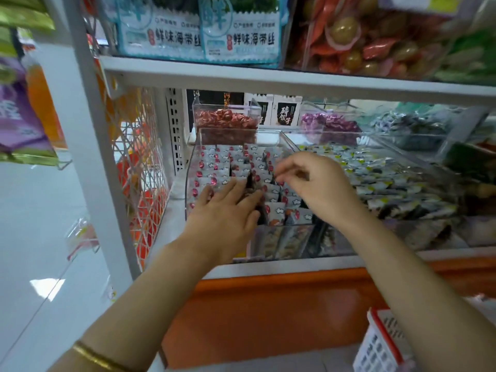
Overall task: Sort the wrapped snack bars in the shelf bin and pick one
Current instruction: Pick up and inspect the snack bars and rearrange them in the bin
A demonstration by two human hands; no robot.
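In bin (188, 189): left hand (224, 213) flat on snack bars (214, 167), grip apart; right hand (314, 183) pinching one bar.

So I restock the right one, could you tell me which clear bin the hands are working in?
The front-left bin of grey bars with red marks; the bin behind holds red sweets, its right neighbour yellow-marked packs.

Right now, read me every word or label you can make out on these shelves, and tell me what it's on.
"鲜味海带丝": left blue-and-white pack, top shelf.
"鲜味海带丝": right blue-and-white pack, beside it.
"碎银子": black-and-white box behind the bins.
Too blurred to read: print on the wrapped snack bars and the purple bag.
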